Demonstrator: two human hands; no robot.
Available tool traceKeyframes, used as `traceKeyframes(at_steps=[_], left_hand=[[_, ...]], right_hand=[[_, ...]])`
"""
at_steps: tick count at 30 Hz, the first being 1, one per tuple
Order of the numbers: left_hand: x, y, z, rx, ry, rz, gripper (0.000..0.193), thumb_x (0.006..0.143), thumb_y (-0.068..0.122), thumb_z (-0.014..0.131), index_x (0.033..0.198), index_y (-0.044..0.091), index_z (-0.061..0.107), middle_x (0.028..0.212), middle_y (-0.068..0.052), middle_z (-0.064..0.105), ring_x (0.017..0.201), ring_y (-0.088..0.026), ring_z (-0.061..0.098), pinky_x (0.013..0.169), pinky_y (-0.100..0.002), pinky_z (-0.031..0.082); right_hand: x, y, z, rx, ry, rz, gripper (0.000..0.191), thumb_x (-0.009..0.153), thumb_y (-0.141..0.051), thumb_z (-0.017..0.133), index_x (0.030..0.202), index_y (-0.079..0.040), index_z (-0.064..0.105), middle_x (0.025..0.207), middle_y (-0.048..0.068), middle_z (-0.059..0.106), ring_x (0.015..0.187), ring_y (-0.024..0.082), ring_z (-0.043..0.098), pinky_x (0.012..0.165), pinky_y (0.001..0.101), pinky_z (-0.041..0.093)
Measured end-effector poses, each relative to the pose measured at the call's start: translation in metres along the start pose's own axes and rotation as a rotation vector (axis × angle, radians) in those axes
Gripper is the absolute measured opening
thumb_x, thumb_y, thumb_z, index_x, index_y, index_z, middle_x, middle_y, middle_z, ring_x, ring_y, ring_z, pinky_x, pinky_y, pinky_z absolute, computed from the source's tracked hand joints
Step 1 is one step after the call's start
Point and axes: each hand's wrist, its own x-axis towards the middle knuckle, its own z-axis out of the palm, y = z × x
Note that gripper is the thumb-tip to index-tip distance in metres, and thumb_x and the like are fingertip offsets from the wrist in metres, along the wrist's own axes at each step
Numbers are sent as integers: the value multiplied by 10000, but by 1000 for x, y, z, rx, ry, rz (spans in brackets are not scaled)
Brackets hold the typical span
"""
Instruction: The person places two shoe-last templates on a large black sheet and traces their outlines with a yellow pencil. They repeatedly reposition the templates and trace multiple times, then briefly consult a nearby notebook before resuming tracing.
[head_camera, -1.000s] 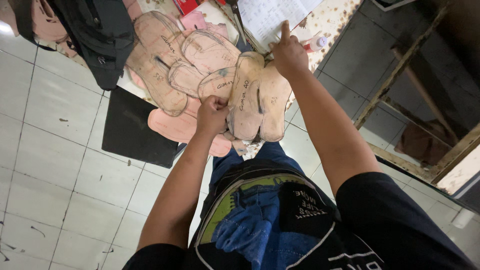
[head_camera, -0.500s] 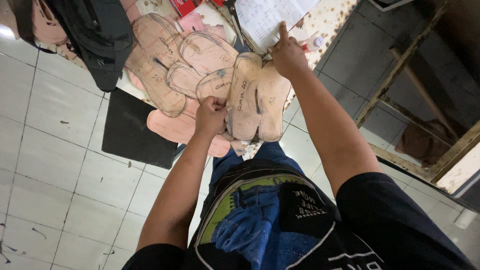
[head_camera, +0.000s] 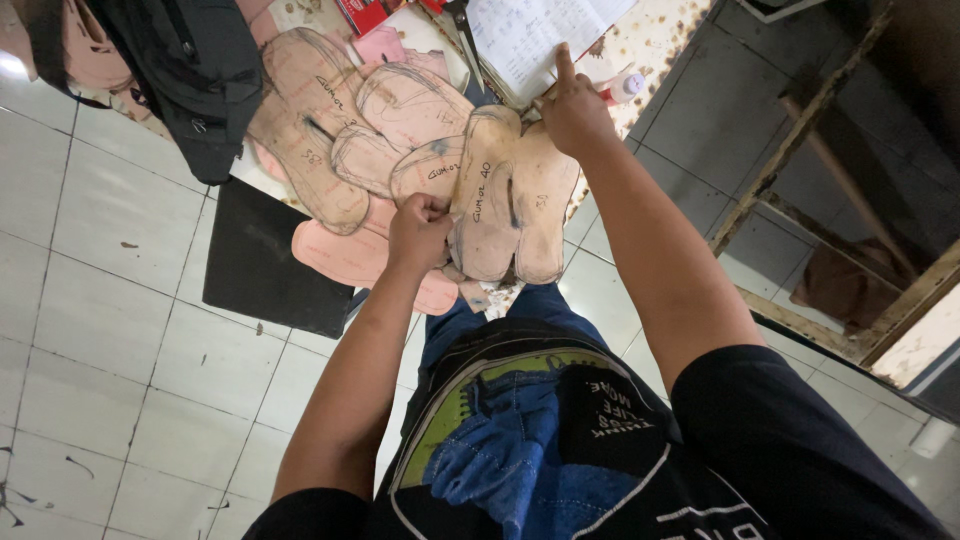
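My left hand is closed on the edge of a tan, sole-shaped cardboard pattern that lies among several overlapping sole patterns on the floor. My right hand reaches further out, index finger extended and pressed on an open notebook page with handwriting. The other fingers of that hand are curled. Pink sole-shaped pieces lie under the tan ones, just beside my left wrist.
A black sheet lies on the white tiled floor to the left. Dark clothing sits at the upper left. A small bottle stands by the notebook. A wooden frame runs along the right.
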Motion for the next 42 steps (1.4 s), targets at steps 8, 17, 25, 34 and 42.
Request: traceKeyframes(at_steps=[8, 17, 25, 34, 42], left_hand=[[-1, 0, 1, -43, -2, -18, 292, 819, 153, 781, 1039, 5, 658, 878, -94, 744, 697, -165, 696, 623, -310, 555], [-1, 1, 2, 1, 10, 29, 304, 815, 167, 819, 1019, 2, 666, 883, -96, 758, 739, -144, 708, 659, -289, 560], [-2, 3, 2, -17, 2, -33, 327, 809, 195, 822, 1031, 9, 669, 877, -85, 753, 718, -151, 697, 642, -297, 554], [0, 0, 4, -7, 16, 25, 319, 804, 189, 826, 1015, 7, 671, 869, -83, 751, 733, -145, 691, 675, -286, 549], [1, -2, 4, -16, 10, 24, 323, 804, 182, 823, 1027, 5, 670, 878, -84, 758, 746, -143, 700, 689, -287, 553]], right_hand=[[1, 1, 3, -17, 22, -25, 847, 1034, -277, 594, 1608, 19, 46, 1295, 328, 539, 1145, 434, 597, 992, 475, 481], [-6, -14, -11, -27, -72, 80, 859, 1068, -361, 546, 1620, -18, -16, 1322, 313, 529, 1147, 413, 595, 1022, 457, 484], [3, 3, 2, -416, 214, -403, 556, 1086, -415, 580, 1256, -300, 63, 1612, 341, 417, 1086, 401, 629, 960, 467, 507], [-3, -7, -8, -34, -35, 57, 869, 1057, -340, 583, 1624, -44, -6, 1314, 292, 544, 1167, 420, 599, 996, 475, 491], [1, 3, 0, -16, -26, 43, 854, 1064, -308, 581, 1628, -25, 6, 1292, 311, 556, 1153, 429, 616, 1006, 482, 488]])
